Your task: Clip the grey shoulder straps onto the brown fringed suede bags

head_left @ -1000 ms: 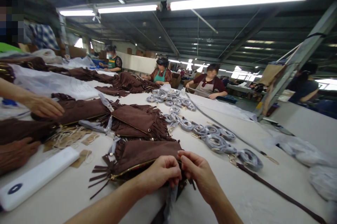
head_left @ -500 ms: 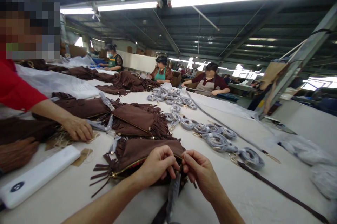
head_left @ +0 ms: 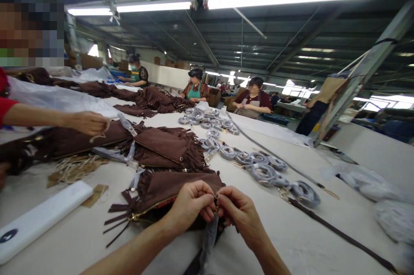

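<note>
A dark brown fringed bag (head_left: 181,183) lies in front of me, its gold zipper partly open on a reddish lining. At its right end my left hand (head_left: 194,206) and my right hand (head_left: 238,209) meet, thumbs and fingertips pinched together. Between the fingertips shows a small gold-coloured metal clasp (head_left: 216,198), mostly hidden by the fingers. Below it hangs a strap wrapped in clear plastic (head_left: 209,236), running down to the table's near edge. Which hand grips which piece of the fitting is hard to make out.
More brown fringed bags (head_left: 161,145) lie behind. Coiled, plastic-wrapped straps (head_left: 263,171) spread rightward, beside a loose dark strap (head_left: 336,227). At left are a white device (head_left: 48,217), tags with strings (head_left: 76,167) and a co-worker's hand (head_left: 89,123). Other people work across the white table (head_left: 291,240).
My hands have drawn closer together at the clasp. The co-worker's hand at left has lifted from the tags, now holding a string. The view has shifted slightly.
</note>
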Motion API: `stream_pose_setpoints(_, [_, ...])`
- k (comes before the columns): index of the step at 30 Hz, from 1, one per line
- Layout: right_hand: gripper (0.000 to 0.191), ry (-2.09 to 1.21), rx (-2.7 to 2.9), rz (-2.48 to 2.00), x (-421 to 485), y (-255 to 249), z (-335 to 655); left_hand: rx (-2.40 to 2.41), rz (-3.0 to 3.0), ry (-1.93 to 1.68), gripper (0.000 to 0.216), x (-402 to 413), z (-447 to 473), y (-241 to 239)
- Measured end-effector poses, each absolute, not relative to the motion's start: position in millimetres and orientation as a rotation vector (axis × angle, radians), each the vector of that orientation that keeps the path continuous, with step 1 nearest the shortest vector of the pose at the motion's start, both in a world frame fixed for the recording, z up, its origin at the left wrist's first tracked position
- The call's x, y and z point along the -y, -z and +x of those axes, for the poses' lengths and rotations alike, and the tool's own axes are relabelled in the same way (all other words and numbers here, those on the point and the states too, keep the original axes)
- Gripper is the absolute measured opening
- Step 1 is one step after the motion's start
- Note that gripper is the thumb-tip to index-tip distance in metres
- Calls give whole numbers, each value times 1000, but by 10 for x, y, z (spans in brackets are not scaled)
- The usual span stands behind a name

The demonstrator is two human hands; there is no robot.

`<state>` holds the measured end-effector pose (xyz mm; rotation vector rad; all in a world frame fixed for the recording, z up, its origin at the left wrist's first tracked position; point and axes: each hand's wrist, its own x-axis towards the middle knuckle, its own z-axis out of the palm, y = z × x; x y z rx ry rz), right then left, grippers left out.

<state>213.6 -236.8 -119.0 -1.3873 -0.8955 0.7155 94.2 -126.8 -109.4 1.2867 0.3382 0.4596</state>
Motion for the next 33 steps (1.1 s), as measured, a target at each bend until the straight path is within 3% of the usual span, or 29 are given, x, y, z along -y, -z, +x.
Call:
stream_pose_setpoints(24, [31,-663,996,-1432,2372,1189,2091,-361,1459,-515,14,1318,912,1061])
stream_pose_setpoints(33, [25,-307,1364,-1670,2439,1031,2039,-392,1713,-589,9,1326,867,1071])
